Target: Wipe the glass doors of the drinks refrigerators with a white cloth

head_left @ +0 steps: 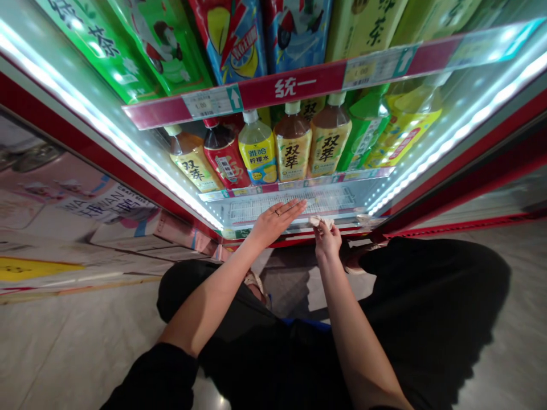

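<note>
My left hand (277, 221) lies flat with its fingers stretched out, a ring on one of them, at the front of the cooler's bottom level. Just to its right, my right hand (328, 240) pinches a crumpled white cloth or tissue (321, 222) at the cooler's lower front edge. Behind both hands is a white wire rack (290, 204) at the bottom of the lit cooler. Above it, a shelf edge (299, 183) runs under a row of drink bottles, among them a yellow-labelled bottle (257, 149) and a red-labelled one (225, 156).
A higher shelf with a red price strip (294, 86) holds larger bottles, such as a green one (164, 45). Light strips line both cooler sides. Pink and white cartons (128, 225) stand at the left. My knees are spread on either side below, over a grey floor (47, 341).
</note>
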Available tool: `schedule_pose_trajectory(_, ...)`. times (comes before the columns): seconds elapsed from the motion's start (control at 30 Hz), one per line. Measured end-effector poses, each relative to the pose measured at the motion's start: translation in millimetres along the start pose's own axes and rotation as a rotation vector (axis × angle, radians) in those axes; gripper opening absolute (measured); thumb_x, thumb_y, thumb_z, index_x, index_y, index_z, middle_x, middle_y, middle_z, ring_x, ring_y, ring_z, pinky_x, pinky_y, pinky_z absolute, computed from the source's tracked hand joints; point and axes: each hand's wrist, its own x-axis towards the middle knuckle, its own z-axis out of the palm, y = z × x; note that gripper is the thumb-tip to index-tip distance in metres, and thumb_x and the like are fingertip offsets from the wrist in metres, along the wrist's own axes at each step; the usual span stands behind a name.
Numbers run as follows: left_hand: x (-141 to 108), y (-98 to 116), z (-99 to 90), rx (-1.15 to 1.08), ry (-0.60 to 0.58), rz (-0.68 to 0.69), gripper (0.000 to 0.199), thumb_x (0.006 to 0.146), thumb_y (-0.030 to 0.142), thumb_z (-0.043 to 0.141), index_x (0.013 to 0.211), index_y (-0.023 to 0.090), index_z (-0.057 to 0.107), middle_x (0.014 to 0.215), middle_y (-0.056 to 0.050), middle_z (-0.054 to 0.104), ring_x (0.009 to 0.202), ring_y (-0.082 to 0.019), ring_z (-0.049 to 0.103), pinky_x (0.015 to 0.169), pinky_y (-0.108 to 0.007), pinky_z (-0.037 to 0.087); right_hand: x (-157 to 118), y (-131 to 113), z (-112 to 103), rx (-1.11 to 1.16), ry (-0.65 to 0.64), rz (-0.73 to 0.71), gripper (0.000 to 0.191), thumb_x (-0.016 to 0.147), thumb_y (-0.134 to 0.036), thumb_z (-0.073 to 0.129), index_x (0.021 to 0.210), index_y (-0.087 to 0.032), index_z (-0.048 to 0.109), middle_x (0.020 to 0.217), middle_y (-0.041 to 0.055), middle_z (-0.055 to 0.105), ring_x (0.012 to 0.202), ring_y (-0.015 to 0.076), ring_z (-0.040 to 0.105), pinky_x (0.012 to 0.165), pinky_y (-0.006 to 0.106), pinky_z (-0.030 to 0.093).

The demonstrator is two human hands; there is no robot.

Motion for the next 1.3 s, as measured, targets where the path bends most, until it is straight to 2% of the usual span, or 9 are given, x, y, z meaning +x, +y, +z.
schedule_pose_trajectory(0.1, 5, 7, -6.1, -0.011, -0.011, 0.040, 0.082, 0.100, -0.002, 0.031, 0.176, 0.023, 0.013, 0.181, 0.003, 0.025, 0.168, -0.012, 0.018, 0.140, -0.037, 0.026, 5, -12, 2, 0.016, -0.036, -0.047, 0.026, 0.073, -0.016, 0.085, 0.088, -0.024, 0.065, 0.084, -0.0044, 0.072, 0.082, 0.0131, 0.072, 0.088, 0.030, 0.067)
schedule_pose_trajectory(0.2, 12, 13, -11.8, -0.012, -0.002, 0.074, 0.079, 0.101, -0.001, 0.030, 0.176, 0.022, 0.016, 0.181, 0.003, 0.025, 0.169, -0.011, 0.014, 0.140, -0.036, 0.025, 2, -11, 3, 0.010, -0.073, -0.068, 0.020, 0.078, -0.022, 0.084, 0.090, -0.023, 0.068, 0.088, -0.0021, 0.074, 0.086, 0.0144, 0.073, 0.090, 0.031, 0.067)
schedule_pose_trajectory(0.4, 26, 15, -11.2, 0.014, 0.020, 0.067, 0.082, 0.098, -0.002, 0.032, 0.175, 0.020, 0.016, 0.182, 0.003, 0.022, 0.169, -0.011, 0.012, 0.140, -0.036, 0.025, -1, 6, -3, -0.039, -0.062, -0.031, 0.023, 0.077, -0.021, 0.087, 0.080, -0.023, 0.064, 0.073, -0.0057, 0.068, 0.072, 0.0144, 0.069, 0.081, 0.035, 0.069)
schedule_pose_trajectory(0.53, 31, 13, -7.1, 0.010, 0.015, 0.049, 0.083, 0.097, -0.003, 0.028, 0.176, 0.020, 0.013, 0.182, 0.004, 0.021, 0.168, -0.008, 0.009, 0.140, -0.034, 0.023, 11, -11, -2, -0.013, -0.030, -0.088, 0.020, 0.078, -0.017, 0.082, 0.086, -0.024, 0.066, 0.084, -0.0041, 0.073, 0.082, 0.0139, 0.072, 0.084, 0.029, 0.067)
schedule_pose_trajectory(0.67, 34, 14, -3.3, -0.016, -0.016, 0.027, 0.086, 0.097, -0.004, 0.029, 0.176, 0.022, 0.005, 0.181, 0.004, 0.021, 0.168, -0.009, 0.009, 0.139, -0.036, 0.027, 18, -21, 2, -0.009, -0.031, -0.137, 0.023, 0.076, -0.017, 0.081, 0.095, -0.024, 0.069, 0.093, -0.0032, 0.075, 0.092, 0.0134, 0.074, 0.088, 0.026, 0.065)
schedule_pose_trajectory(0.83, 35, 15, 0.5, -0.042, -0.063, -0.015, 0.094, 0.094, -0.006, 0.032, 0.175, 0.029, -0.001, 0.180, 0.004, 0.023, 0.168, -0.012, 0.018, 0.138, -0.038, 0.032, 22, -14, -4, -0.049, -0.033, -0.090, 0.021, 0.071, -0.014, 0.080, 0.085, -0.021, 0.066, 0.083, -0.0039, 0.073, 0.080, 0.0128, 0.072, 0.080, 0.025, 0.064)
schedule_pose_trajectory(1.0, 34, 13, 4.7, -0.044, -0.059, -0.023, 0.094, 0.095, -0.005, 0.037, 0.174, 0.031, 0.001, 0.179, 0.002, 0.028, 0.166, -0.017, 0.026, 0.137, -0.041, 0.032, 37, -30, -9, -0.087, -0.022, -0.107, 0.026, 0.070, -0.018, 0.082, 0.086, -0.024, 0.063, 0.077, -0.0077, 0.068, 0.071, 0.0102, 0.066, 0.070, 0.021, 0.061)
schedule_pose_trajectory(1.1, 35, 16, 12.5, -0.041, -0.053, -0.058, 0.088, 0.098, -0.001, 0.040, 0.174, 0.030, 0.007, 0.178, 0.001, 0.029, 0.167, -0.016, 0.026, 0.139, -0.041, 0.028, 40, -40, -11, -0.127, -0.089, -0.098, 0.029, 0.066, -0.019, 0.086, 0.084, -0.024, 0.064, 0.071, -0.0082, 0.066, 0.064, 0.0099, 0.063, 0.064, 0.020, 0.060)
schedule_pose_trajectory(1.3, 38, 42, 28.5, -0.049, 0.011, -0.210, 0.080, 0.103, 0.009, 0.043, 0.174, 0.028, 0.013, 0.179, -0.002, 0.021, 0.169, -0.019, 0.019, 0.142, -0.045, 0.004, 49, -58, -17, -0.189, -0.219, 0.012, 0.038, 0.055, -0.018, 0.092, 0.071, -0.025, 0.058, 0.066, -0.0048, 0.069, 0.066, 0.0165, 0.070, 0.063, 0.028, 0.066)
